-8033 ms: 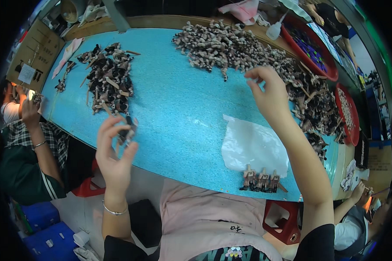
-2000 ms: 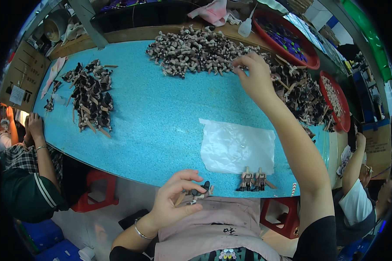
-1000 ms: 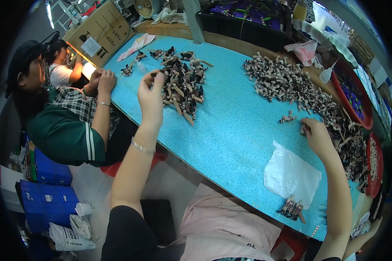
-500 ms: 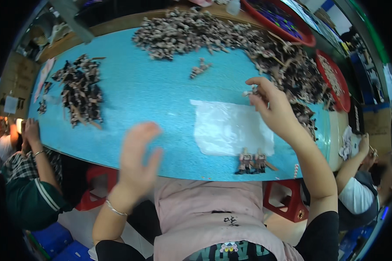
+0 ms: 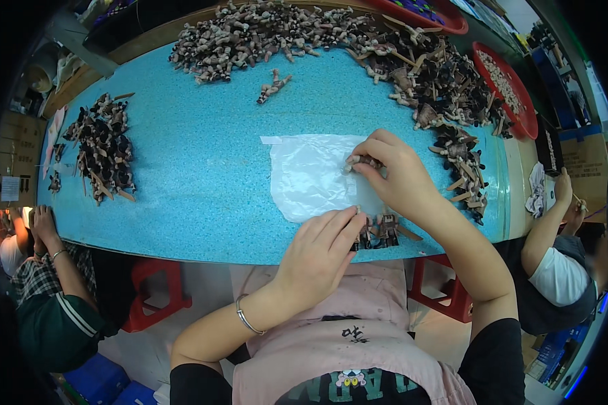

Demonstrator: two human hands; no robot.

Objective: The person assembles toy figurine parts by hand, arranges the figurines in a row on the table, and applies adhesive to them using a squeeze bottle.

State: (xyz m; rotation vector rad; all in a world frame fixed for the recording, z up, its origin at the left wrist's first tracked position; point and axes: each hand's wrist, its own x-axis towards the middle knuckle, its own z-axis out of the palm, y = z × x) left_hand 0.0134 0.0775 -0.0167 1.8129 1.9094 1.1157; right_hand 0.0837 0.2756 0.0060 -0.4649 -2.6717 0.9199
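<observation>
At the far left of the blue table lies a small dark heap of parts; a much larger heap runs along the far edge and down the right side, so most pieces look unsorted. The left hand rests at the near edge, fingers closed loosely, tips touching a short row of finished pieces standing there. That row is still small. Just right, the right hand pinches one small part over the clear plastic bag. Half a second ago the left hand hovered spread off the table; now it has come down beside the row.
</observation>
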